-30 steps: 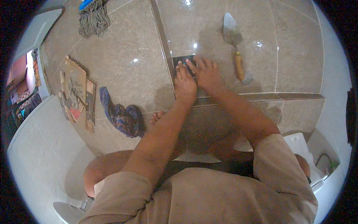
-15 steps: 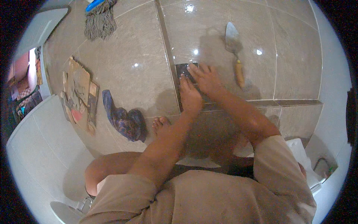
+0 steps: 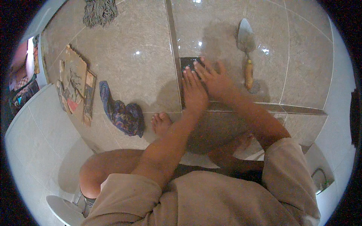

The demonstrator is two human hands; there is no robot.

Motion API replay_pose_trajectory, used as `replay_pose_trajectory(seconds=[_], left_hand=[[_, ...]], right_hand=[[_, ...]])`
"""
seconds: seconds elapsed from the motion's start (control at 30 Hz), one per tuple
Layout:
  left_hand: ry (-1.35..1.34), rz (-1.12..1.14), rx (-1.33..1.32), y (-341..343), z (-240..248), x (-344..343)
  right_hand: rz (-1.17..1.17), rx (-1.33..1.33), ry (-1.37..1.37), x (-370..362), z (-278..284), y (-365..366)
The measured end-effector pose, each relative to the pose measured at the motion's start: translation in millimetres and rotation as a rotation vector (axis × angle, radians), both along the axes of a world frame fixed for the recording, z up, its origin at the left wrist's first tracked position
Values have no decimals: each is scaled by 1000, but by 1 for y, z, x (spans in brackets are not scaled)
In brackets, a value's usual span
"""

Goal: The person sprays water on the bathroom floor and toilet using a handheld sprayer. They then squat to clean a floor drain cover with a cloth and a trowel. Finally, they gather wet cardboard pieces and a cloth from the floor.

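Note:
A dark, glossy square patch [image 3: 190, 61] shows in the floor at the corner where a narrow strip meets a low ledge. My left hand [image 3: 195, 89] lies over its near part, palm down, fingers stretched forward and fingertips on the dark surface. Beside it, my right hand [image 3: 218, 82] rests palm down with fingers spread, its fingertips near the patch's right side. Both hands cover much of the square, so its full outline is hidden. Neither hand grips anything visible. To the right of my right hand lies a pointed trowel [image 3: 247, 41] with a wooden handle.
A bunched dark patterned cloth [image 3: 126, 116] lies left of my bare foot [image 3: 161, 123]. Further left are torn cardboard pieces [image 3: 77, 84]. Grey mop strands [image 3: 100, 13] sit at the far left on wet beige tiles [image 3: 139, 34]. A tiled ledge [image 3: 264, 108] runs to the right.
The view has shifted slightly, so the floor items sit a little higher. My right hand's fingers have spread and moved slightly right over the dark square; my left hand stays on it.

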State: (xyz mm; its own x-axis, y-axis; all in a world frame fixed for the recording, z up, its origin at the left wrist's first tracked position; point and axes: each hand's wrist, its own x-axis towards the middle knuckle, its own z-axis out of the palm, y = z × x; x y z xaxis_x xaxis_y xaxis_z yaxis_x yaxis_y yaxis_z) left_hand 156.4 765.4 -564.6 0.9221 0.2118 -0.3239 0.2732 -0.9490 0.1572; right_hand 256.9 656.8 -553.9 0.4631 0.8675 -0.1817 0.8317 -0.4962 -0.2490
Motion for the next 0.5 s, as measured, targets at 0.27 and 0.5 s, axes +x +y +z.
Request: replay_pose_trajectory(seconds=[0.27, 0.5], left_hand=[[43, -26, -28, 12, 7, 10], [78, -127, -19, 24, 16, 9]], right_hand=[[-229, 5, -10, -47, -10, -7], [-302, 98, 20, -45, -5, -2]])
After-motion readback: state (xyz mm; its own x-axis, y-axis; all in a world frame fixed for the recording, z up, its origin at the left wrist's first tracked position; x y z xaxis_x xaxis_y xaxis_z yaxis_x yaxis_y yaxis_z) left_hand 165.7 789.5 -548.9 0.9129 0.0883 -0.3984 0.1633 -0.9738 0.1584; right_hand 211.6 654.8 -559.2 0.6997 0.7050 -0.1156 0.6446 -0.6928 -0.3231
